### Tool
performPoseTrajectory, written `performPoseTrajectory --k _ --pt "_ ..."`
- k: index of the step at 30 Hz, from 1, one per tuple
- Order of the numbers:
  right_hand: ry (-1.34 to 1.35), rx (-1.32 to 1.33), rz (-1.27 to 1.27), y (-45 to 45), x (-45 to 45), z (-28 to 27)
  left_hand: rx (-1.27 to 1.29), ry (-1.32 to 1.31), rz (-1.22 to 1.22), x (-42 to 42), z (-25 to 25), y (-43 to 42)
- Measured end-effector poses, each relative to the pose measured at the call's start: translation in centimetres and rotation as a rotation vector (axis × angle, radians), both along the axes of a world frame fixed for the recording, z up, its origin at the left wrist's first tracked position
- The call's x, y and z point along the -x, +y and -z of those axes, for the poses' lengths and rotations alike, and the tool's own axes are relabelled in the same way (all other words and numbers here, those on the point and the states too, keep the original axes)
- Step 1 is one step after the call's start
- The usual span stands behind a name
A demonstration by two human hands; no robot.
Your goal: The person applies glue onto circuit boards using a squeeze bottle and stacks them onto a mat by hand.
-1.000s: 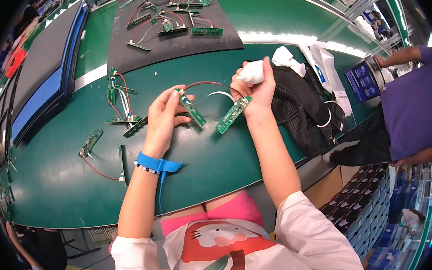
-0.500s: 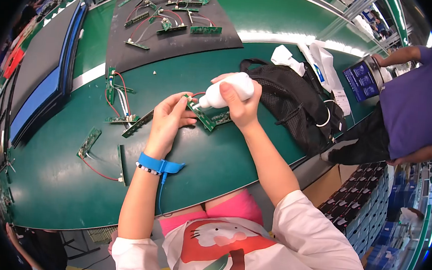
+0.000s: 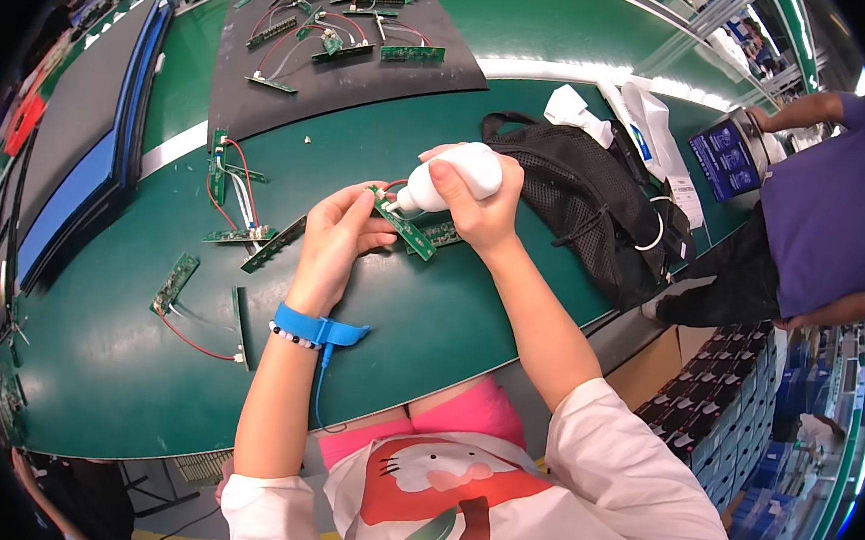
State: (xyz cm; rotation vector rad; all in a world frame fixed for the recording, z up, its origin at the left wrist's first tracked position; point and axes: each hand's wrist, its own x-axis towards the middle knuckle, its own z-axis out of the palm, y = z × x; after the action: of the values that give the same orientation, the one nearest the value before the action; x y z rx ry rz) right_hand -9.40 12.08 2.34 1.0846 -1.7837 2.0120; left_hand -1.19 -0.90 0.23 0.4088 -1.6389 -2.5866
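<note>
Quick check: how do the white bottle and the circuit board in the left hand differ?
The white bottle is plump and rounded; the circuit board is flat and narrow. The bottle is white, the board mostly green. The right hand grips the bottle; the left hand holds the board. Both are hand-held.

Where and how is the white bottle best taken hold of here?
The white bottle is probably best gripped around its wide, rounded body from the right, as the right hand does. It lies tilted, its narrow nozzle pointing down-left at the green board in the left hand, so that hold should keep fingers clear of the nozzle.
</note>
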Motion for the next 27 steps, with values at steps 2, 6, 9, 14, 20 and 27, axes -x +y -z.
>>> performPoseTrajectory --k 2,6,9,14,20,27 --pt "0.019 0.001 0.008 0.0 0.0 0.0 -0.015 0.006 -0.007 0.0 0.1 0.0" --pt "0.025 0.007 0.013 0.0 -0.1 0.0 -0.016 0.013 -0.005 -0.1 0.0 0.0" --pt "0.034 0.015 0.017 0.0 0.0 0.2 -0.019 0.012 -0.007 0.0 0.1 0.0" --pt "0.123 0.009 0.027 -0.1 0.0 0.0 -0.030 0.012 -0.020 -0.1 0.1 0.0" --pt "0.211 -0.024 0.091 0.2 0.3 0.0 -0.035 -0.004 0.012 -0.1 0.1 -0.3" --pt "-0.013 0.190 0.222 0.9 0.3 -0.1 -0.061 0.020 -0.041 -0.3 -0.6 -0.1"
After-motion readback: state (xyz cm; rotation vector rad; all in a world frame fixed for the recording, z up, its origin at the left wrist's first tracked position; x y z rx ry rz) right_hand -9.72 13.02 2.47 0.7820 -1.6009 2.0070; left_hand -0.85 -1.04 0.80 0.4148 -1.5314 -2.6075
